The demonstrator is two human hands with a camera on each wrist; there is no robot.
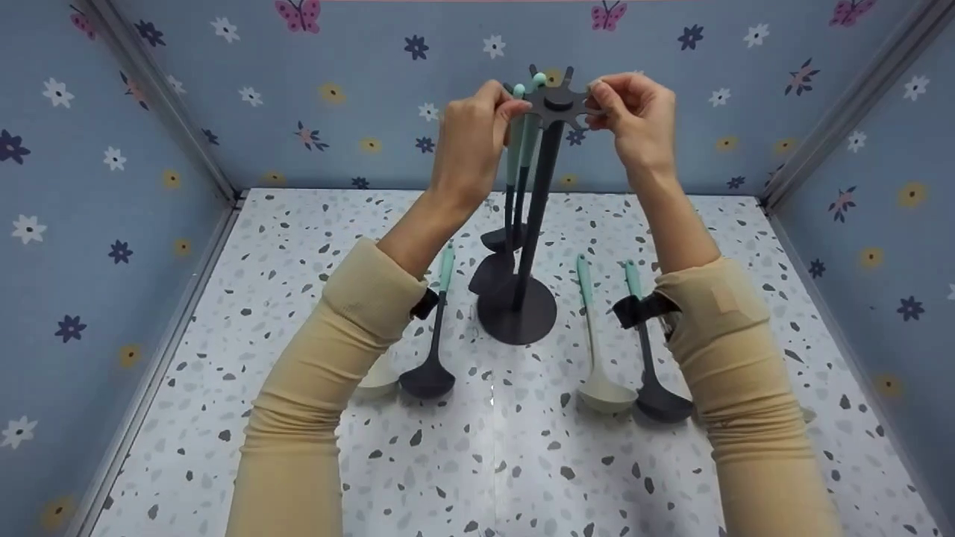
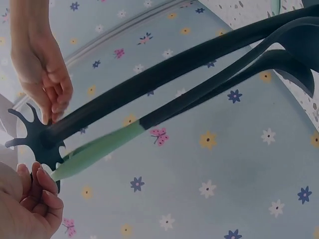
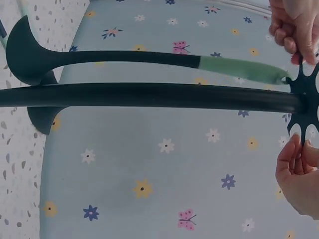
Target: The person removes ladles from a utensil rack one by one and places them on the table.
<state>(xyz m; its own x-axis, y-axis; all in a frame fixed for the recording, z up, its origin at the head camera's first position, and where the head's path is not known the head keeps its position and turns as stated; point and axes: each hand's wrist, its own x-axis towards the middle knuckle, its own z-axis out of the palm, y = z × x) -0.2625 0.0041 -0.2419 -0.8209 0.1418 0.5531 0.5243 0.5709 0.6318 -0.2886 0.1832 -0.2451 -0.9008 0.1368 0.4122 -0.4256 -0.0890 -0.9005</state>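
Note:
A black utensil stand with a round base rises from the table; its star-shaped top has several notched arms. My left hand pinches an arm on the left of that top, beside the hanging handles. On the opposite side my right hand pinches another arm between thumb and fingers. Two utensils with mint handles hang at the stand's left: a black ladle and a second black-headed one. In the left wrist view, a mint handle ends close to my left fingertips.
Left of the base lie a dark ladle and a cream ladle, partly behind the left sleeve. To the right are another cream ladle and dark ladle. Flowered panels enclose the speckled table.

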